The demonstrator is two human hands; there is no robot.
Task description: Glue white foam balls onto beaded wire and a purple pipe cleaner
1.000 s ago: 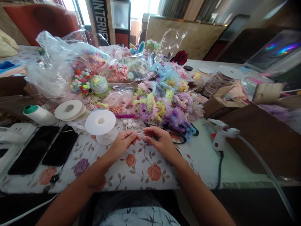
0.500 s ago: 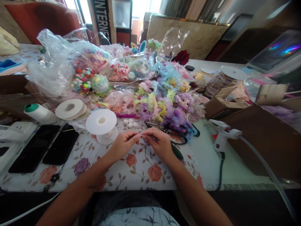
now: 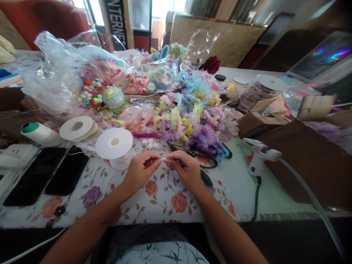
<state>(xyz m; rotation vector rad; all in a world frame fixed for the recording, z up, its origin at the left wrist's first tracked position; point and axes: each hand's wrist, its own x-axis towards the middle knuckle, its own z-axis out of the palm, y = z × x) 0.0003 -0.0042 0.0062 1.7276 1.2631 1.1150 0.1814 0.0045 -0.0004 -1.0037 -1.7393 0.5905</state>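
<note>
A thin string of small white beads (image 3: pixel 164 158) stretches between my two hands over the flowered cloth. My left hand (image 3: pixel 141 168) pinches one part of it, and my right hand (image 3: pixel 185 168) pinches the other. Just left of my left hand stands a white spool (image 3: pixel 114 143) with beaded string wound low on it. Several white balls (image 3: pixel 150 143) lie beyond my hands. Black-handled scissors (image 3: pixel 192 151) rest behind my right hand, partly hidden by it. A dark green object (image 3: pixel 206 178) pokes out beside my right wrist.
Colourful ruffled trims and a doll with purple hair (image 3: pixel 214 117) pile up at the back. A white glue gun (image 3: pixel 258 156) stands right, before a cardboard box (image 3: pixel 302 161). Two phones (image 3: pixel 34 176), a ribbon roll (image 3: pixel 77 128) and a thread cone (image 3: pixel 41 134) lie left.
My hands have moved slightly apart, and more of the beaded string shows between them. The whole view has shifted a little.
</note>
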